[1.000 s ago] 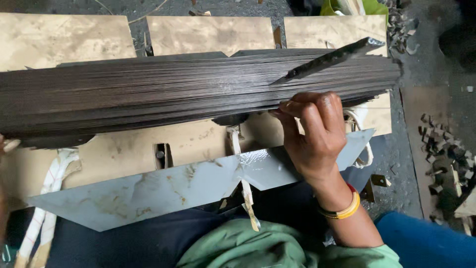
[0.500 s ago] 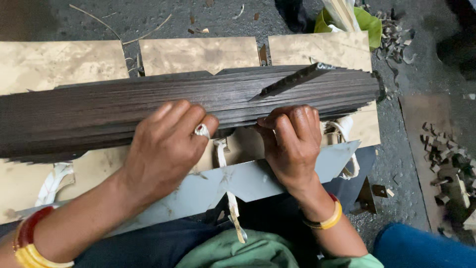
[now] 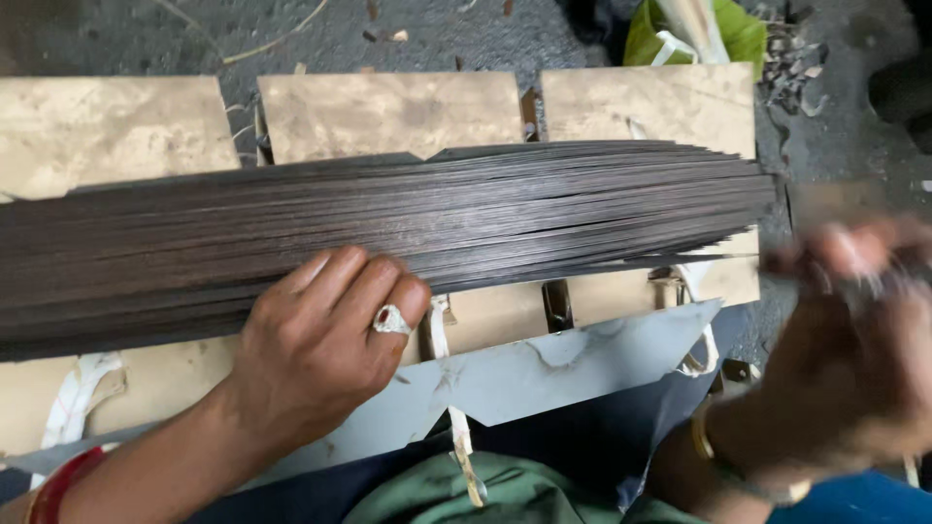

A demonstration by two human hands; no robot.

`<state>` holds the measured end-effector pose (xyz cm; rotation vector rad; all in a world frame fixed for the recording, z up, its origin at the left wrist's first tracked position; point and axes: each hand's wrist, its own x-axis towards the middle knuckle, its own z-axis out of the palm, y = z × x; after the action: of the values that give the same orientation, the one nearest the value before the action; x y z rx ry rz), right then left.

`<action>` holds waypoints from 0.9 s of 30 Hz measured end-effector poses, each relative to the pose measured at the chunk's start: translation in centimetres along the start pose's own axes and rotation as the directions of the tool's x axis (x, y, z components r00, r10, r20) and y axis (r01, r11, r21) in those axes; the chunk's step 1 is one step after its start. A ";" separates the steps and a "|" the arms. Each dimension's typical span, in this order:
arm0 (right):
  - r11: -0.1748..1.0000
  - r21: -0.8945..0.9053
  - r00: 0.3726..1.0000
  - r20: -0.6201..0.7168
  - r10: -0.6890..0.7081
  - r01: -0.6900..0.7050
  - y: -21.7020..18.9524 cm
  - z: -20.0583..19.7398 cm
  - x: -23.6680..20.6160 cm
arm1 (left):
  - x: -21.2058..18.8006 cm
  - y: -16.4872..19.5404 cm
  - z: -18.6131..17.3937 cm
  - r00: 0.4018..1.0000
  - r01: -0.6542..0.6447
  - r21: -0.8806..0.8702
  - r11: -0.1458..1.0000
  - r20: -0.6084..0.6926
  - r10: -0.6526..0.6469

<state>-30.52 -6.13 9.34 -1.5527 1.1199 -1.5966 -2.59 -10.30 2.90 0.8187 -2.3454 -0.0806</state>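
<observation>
A long stack of thin dark metal strips (image 3: 485, 213) lies across three tan blocks (image 3: 388, 112). My left hand (image 3: 311, 359), with a ring on one finger, lies on the stack's near edge, its fingertips tucked against the strips. My right hand (image 3: 845, 359) is blurred at the right, past the stack's end. Its fingers are curled around a dark thin strip (image 3: 680, 260) that sticks out sideways from the stack's near side.
A grey metal plate (image 3: 544, 369) with a notched edge lies between the blocks and my lap. White straps (image 3: 456, 437) hang from under the blocks. A green bag (image 3: 680, 34) and small metal scraps (image 3: 791, 68) lie on the dark floor beyond.
My right hand has left the stack's near edge and swung out to the right, drawing a strip sideways. My left hand has stayed on the stack. The strip lying askew on top is gone.
</observation>
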 end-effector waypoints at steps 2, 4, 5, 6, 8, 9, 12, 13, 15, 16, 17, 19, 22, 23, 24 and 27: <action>0.994 0.100 0.996 -0.087 -0.029 0.037 1.4 -1.2 -2.4 | -0.2 -0.1 0.1 1.000 0.011 -0.048 0.999 0.023 -0.010; 0.993 0.108 0.996 -0.077 -0.041 0.049 4.6 -1.1 -4.6 | -0.3 -0.1 0.2 0.999 0.033 -0.051 0.998 0.019 -0.033; 0.994 0.100 0.998 -0.053 -0.041 0.046 6.3 -0.6 -5.5 | -0.3 -0.1 0.2 0.998 0.052 -0.061 0.997 0.021 -0.051; 0.992 0.118 0.998 -0.055 -0.042 0.048 7.3 -0.7 -6.1 | -0.3 0.0 0.3 0.998 0.056 -0.053 0.997 0.024 -0.055; 0.990 0.134 0.998 -0.055 -0.029 0.036 8.6 -0.4 -7.0 | -0.2 0.1 0.3 0.998 0.055 -0.030 0.998 0.023 -0.054; 0.993 0.119 0.999 -0.050 -0.015 0.020 8.8 -0.3 -7.1 | -0.2 0.1 0.3 0.998 0.066 -0.036 0.997 0.019 -0.065; 0.999 0.032 1.000 -0.018 0.009 -0.008 7.9 0.0 -6.7 | 0.0 0.2 0.4 0.997 0.073 -0.051 0.996 0.008 -0.073; 1.000 -0.008 1.000 0.001 0.009 -0.009 7.5 0.1 -6.5 | 0.0 0.2 0.5 0.998 0.070 -0.056 0.996 0.006 -0.070; 0.996 -0.090 0.998 0.058 0.010 -0.004 6.8 0.6 -5.9 | -0.1 0.1 0.5 0.997 0.075 -0.062 0.995 0.002 -0.075; 0.993 -0.116 0.997 0.075 0.010 -0.001 6.4 0.8 -5.7 | -0.1 0.1 0.5 0.997 0.078 -0.063 0.995 0.000 -0.078; 0.990 -0.143 0.996 0.088 0.006 0.007 6.1 1.0 -5.4 | -0.2 0.0 0.5 0.997 0.074 -0.063 0.995 -0.004 -0.074; 0.987 -0.144 0.986 0.162 -0.044 0.068 5.6 1.2 -4.9 | -0.2 -0.1 0.4 1.000 0.012 -0.019 1.000 -0.009 -0.012; 0.978 -0.082 0.935 0.319 -0.157 0.192 4.9 1.0 -4.1 | -0.2 -0.1 0.4 1.000 -0.014 -0.007 1.000 -0.011 0.014; 0.971 -0.079 0.917 0.352 -0.186 0.227 4.9 1.0 -3.9 | -0.2 -0.1 0.4 1.000 -0.012 -0.010 1.000 -0.014 0.012; 0.962 -0.074 0.897 0.387 -0.214 0.261 4.9 1.0 -3.9 | -0.1 -0.1 0.4 1.000 -0.015 -0.014 1.000 -0.016 0.014; 0.955 -0.175 0.916 0.365 -0.163 0.240 5.2 0.9 -4.2 | 0.1 0.0 0.4 0.999 -0.022 -0.022 1.000 -0.031 0.021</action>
<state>-29.84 -4.78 2.81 -2.0604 0.9839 -1.2831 -2.87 -10.41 2.64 0.7787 -2.3205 -0.0842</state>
